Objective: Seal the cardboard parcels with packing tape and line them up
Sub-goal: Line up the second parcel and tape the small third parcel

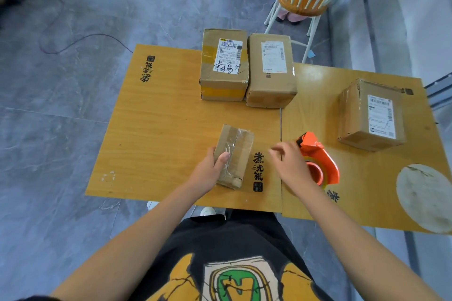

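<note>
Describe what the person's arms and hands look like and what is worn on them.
The left hand and right hand are bare, as are both arms: no sleeves, gloves, rings, watch or bands that I can see. The shirt is black with a yellow, green and white print.

Bright even light, warped blurry edges

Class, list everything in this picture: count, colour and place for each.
small parcel: one, brown, left table, near edge
far parcels: two, brown, white-labelled, side by side, left table's far edge
right parcel: one, brown, white-labelled, right table
tape dispenser: one, orange, right table
tables: two, yellow wood, side by side
chair: one, white, orange seat, beyond the tables
cable: one, purple, floor, far left
left hand: grips small parcel
right hand: fingers loose, beside tape dispenser
</note>
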Demonstrator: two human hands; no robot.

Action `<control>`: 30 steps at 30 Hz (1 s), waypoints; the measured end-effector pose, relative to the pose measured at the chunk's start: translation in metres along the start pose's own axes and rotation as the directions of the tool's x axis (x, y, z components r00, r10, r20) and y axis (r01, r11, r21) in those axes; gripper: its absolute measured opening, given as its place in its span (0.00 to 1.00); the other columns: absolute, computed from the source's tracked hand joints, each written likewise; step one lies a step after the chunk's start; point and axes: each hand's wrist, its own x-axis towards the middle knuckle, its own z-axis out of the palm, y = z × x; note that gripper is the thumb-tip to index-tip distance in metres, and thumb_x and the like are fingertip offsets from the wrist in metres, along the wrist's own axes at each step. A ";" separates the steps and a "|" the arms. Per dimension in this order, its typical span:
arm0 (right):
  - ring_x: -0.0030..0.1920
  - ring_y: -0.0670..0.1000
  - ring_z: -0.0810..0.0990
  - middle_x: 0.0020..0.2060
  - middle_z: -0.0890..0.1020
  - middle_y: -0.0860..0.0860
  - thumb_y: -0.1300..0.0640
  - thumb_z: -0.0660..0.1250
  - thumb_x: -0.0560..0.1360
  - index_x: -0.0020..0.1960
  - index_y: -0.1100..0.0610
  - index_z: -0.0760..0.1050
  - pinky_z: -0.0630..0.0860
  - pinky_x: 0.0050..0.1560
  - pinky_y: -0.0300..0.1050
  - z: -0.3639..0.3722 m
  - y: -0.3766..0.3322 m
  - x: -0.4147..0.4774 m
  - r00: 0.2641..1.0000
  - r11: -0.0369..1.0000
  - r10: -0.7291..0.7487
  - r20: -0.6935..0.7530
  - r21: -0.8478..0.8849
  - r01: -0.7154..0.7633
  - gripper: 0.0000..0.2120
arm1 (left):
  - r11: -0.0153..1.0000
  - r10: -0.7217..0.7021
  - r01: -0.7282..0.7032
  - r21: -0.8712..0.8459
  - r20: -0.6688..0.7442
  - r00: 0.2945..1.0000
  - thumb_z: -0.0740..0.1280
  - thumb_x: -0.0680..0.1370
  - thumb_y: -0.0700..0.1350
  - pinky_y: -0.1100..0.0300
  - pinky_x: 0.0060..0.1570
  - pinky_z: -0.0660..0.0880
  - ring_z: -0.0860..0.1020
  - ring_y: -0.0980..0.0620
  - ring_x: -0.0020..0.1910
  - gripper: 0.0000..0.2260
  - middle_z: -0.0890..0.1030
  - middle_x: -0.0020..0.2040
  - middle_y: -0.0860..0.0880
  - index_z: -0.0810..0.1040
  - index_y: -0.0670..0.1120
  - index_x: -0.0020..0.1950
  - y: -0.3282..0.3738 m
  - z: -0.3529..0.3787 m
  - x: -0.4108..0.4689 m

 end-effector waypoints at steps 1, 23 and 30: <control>0.53 0.48 0.75 0.56 0.75 0.51 0.51 0.64 0.80 0.57 0.56 0.75 0.76 0.54 0.44 -0.004 0.015 -0.003 0.994 0.993 -0.003 -0.106 -0.114 -0.009 0.10 | 1.000 0.016 -0.016 -0.003 -0.019 1.000 0.53 0.84 0.57 0.60 0.59 0.67 0.71 0.55 0.64 0.26 0.72 0.69 0.54 0.53 0.49 0.80 0.001 0.003 -0.002; 0.34 0.51 0.68 0.33 0.69 0.53 0.51 0.70 0.77 0.39 0.61 0.69 0.62 0.34 0.45 -0.053 0.048 -0.018 0.999 0.989 0.040 0.031 0.140 -0.044 0.17 | 0.959 0.244 -0.201 0.198 -0.227 0.943 0.51 0.86 0.52 0.62 0.71 0.55 0.52 0.59 0.78 0.24 0.50 0.81 0.56 0.52 0.52 0.81 0.027 0.016 0.011; 0.31 0.41 0.69 0.34 0.72 0.48 0.53 0.69 0.78 0.39 0.54 0.72 0.64 0.35 0.35 -0.104 -0.006 -0.032 0.977 0.950 -0.172 0.128 0.283 0.130 0.11 | 0.890 0.449 -0.404 0.211 -0.255 0.856 0.64 0.81 0.54 0.65 0.68 0.59 0.60 0.64 0.69 0.26 0.67 0.70 0.59 0.64 0.48 0.77 0.084 -0.008 0.003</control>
